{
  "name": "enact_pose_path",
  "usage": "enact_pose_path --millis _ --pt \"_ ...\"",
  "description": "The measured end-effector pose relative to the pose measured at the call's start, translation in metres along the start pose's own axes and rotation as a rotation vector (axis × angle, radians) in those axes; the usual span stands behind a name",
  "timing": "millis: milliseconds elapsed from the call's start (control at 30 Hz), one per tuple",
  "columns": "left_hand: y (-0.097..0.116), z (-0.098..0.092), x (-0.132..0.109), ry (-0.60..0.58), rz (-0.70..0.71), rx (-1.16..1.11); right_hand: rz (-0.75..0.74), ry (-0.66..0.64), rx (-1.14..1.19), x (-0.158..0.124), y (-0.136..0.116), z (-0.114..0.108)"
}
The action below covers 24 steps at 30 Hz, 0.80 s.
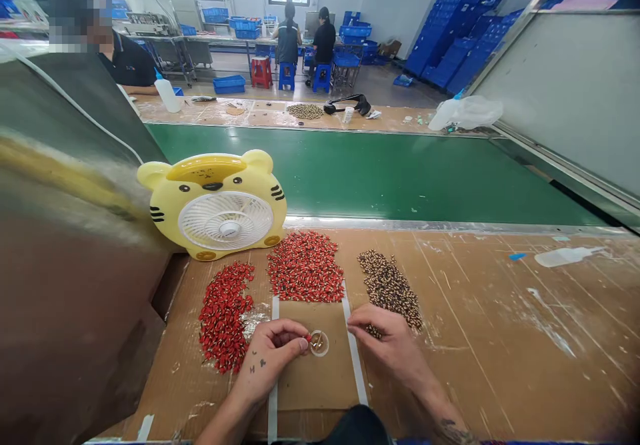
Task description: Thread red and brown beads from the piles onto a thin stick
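My left hand [273,357] is pinched around a small red part [307,340] at the left rim of a little round clear dish [327,348]. To the right of the dish, my right hand [389,342] has thumb and fingertips pressed together; whatever is between them is too small to make out. It is close to the near end of a pile of small dark-and-gold parts [387,285], partly covering it. One heap of red parts [306,266] lies beyond the dish, between two white tape strips [354,345]. Another red heap [225,318] lies left of my left hand.
A yellow animal-faced fan [163,215] stands at the back left. Behind the cardboard-covered table runs a green belt [400,172]. A squeeze bottle [565,256] lies at the right. A grey panel borders the left side. A co-worker [130,62] sits across the belt.
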State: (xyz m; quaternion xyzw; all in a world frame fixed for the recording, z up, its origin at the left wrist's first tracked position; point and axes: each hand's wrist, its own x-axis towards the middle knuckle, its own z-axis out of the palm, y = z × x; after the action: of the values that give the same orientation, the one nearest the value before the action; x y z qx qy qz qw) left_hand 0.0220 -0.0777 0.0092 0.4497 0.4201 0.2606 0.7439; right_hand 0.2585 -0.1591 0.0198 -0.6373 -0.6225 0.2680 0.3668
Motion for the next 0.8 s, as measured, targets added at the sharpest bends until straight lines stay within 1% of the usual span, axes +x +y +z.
enact_pose_path --millis 67,133,267,367,533,800 --pt "0.004 0.005 0.000 -0.021 0.032 0.016 -0.044 0.001 0.110 -0.001 -0.016 0.012" --pt "0.008 0.008 -0.001 -0.033 0.066 0.044 -0.075 0.014 0.168 -0.001 -0.030 0.022" --pt "0.012 0.010 -0.004 -0.005 0.129 0.059 -0.108 0.051 0.160 0.003 -0.049 0.035" --pt "0.013 0.009 -0.006 0.005 0.166 0.072 -0.111 0.063 0.139 0.004 -0.054 0.040" --pt "0.016 0.008 -0.008 0.010 0.213 0.112 -0.130 0.047 0.117 0.004 -0.055 0.043" --pt "0.017 0.006 -0.010 0.018 0.308 0.248 -0.091 0.063 0.099 0.003 -0.056 0.047"
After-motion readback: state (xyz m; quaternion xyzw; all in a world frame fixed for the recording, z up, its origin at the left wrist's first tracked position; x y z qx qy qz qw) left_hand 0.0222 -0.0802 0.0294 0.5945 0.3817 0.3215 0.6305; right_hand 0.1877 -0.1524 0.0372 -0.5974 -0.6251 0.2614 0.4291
